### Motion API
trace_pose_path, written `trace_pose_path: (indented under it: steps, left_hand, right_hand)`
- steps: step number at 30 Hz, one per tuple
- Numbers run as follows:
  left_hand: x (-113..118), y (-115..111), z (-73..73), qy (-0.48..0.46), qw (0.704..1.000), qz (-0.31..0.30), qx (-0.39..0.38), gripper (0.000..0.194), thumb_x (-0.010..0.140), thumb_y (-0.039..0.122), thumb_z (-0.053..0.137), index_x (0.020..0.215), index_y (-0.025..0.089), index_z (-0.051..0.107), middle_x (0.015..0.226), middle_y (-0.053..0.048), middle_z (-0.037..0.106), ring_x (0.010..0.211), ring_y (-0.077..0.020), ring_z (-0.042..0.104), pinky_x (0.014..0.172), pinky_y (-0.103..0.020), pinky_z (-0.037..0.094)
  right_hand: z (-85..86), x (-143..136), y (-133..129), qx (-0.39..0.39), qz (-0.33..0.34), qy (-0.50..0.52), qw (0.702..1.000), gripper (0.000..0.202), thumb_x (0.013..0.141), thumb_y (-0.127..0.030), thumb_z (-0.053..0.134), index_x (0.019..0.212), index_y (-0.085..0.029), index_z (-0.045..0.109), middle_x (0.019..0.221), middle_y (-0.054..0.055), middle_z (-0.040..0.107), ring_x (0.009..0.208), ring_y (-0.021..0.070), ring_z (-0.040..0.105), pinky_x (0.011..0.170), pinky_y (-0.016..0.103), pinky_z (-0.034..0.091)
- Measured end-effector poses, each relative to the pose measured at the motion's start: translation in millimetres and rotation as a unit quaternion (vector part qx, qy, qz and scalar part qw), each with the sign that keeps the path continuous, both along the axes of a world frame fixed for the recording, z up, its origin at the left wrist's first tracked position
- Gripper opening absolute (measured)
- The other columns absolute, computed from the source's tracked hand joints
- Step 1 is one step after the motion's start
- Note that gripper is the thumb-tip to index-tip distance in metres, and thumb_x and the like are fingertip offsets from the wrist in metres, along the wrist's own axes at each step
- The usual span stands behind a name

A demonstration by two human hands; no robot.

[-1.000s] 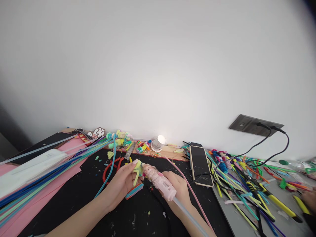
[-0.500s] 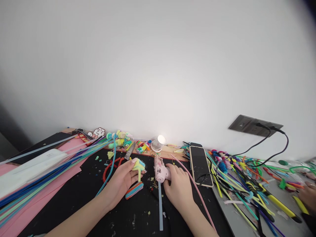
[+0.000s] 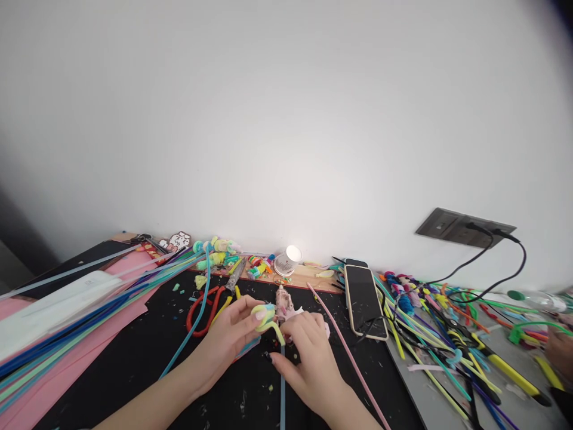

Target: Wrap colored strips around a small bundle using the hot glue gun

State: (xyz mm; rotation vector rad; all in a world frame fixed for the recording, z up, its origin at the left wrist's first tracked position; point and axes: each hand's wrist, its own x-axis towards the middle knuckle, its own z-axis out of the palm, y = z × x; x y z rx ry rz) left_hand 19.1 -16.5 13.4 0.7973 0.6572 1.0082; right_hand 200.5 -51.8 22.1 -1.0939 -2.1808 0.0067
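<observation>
My left hand (image 3: pixel 235 328) is closed on a small piece of bent pipe cleaner (image 3: pixel 264 315), yellow and light blue, with a yellow tail sticking out toward the right. My right hand (image 3: pixel 308 352) is just right of that tail, thumb apart from the curled fingers. Whether its fingertips touch the tail I cannot tell. Behind the right hand lies a pale pink glue gun (image 3: pixel 283 303), partly covered, with a long bluish glue stick (image 3: pixel 283 388) running toward me. A striped strip of pipe cleaners (image 3: pixel 247 349) shows partly below the left hand.
Red-handled scissors (image 3: pixel 197 316) lie left of my hands. A paper cup (image 3: pixel 287 261) stands by the wall, a phone (image 3: pixel 366 301) to the right. Pipe cleaners (image 3: pixel 134 298) fan out at left; yellow-handled pliers (image 3: pixel 505 370) lie right. Another person's hand (image 3: pixel 559 349) is at the right edge.
My right hand has let go of the glue gun and moved toward the left hand. My left hand has turned the pipe cleaner piece and brought it rightward; the striped strip is now mostly hidden.
</observation>
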Motion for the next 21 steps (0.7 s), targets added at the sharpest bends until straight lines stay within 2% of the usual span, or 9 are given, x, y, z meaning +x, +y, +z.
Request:
trace_pose_path:
  steps: [2, 5, 15, 21]
  left_hand:
    - [0.9, -1.7, 0.0, 0.018, 1.0, -0.013, -0.001, 0.022, 0.075, 0.034, 0.077, 0.087, 0.019, 0.067, 0.088, -0.002, 0.067, 0.087, -0.0167, 0.06, 0.081, -0.027, 0.047]
    - [0.9, -2.1, -0.4, 0.031, 0.999, -0.022, -0.003, 0.024, 0.072, 0.033, 0.08, 0.085, 0.019, 0.066, 0.084, 0.0, 0.066, 0.082, -0.0147, 0.059, 0.077, -0.024, 0.045]
    - [-0.4, -2.3, 5.0, 0.057, 0.996, -0.056, 0.026, 0.023, 0.07, 0.031, 0.081, 0.083, 0.016, 0.068, 0.084, -0.004, 0.067, 0.081, -0.0174, 0.06, 0.075, -0.026, 0.046]
    - [-1.7, -0.9, -1.1, 0.079, 0.992, -0.081, 0.05, 0.028, 0.066, 0.032, 0.083, 0.083, 0.016, 0.067, 0.082, -0.005, 0.069, 0.079, -0.019, 0.061, 0.073, -0.027, 0.045]
  right_hand:
    - [-2.2, -0.4, -0.8, 0.019, 0.025, 0.005, 0.999, 0.012, 0.092, -0.017, 0.046, 0.083, -0.019, 0.054, 0.074, 0.003, 0.06, 0.067, 0.0183, 0.051, 0.065, 0.031, 0.035]
    - [-1.8, 0.1, -0.7, 0.028, 0.031, 0.019, 0.999, 0.023, 0.092, -0.009, 0.037, 0.082, -0.019, 0.056, 0.071, 0.003, 0.059, 0.063, 0.0172, 0.05, 0.062, 0.03, 0.034]
    - [-2.4, 2.1, -1.1, 0.05, 0.011, 0.071, 0.996, 0.025, 0.09, -0.006, 0.038, 0.08, -0.017, 0.058, 0.068, 0.004, 0.058, 0.061, 0.0171, 0.05, 0.059, 0.031, 0.036]
    - [-3.7, 2.9, -1.3, 0.058, 0.021, 0.085, 0.994, 0.022, 0.089, -0.005, 0.039, 0.085, -0.018, 0.056, 0.071, 0.005, 0.06, 0.063, 0.018, 0.051, 0.059, 0.031, 0.036]
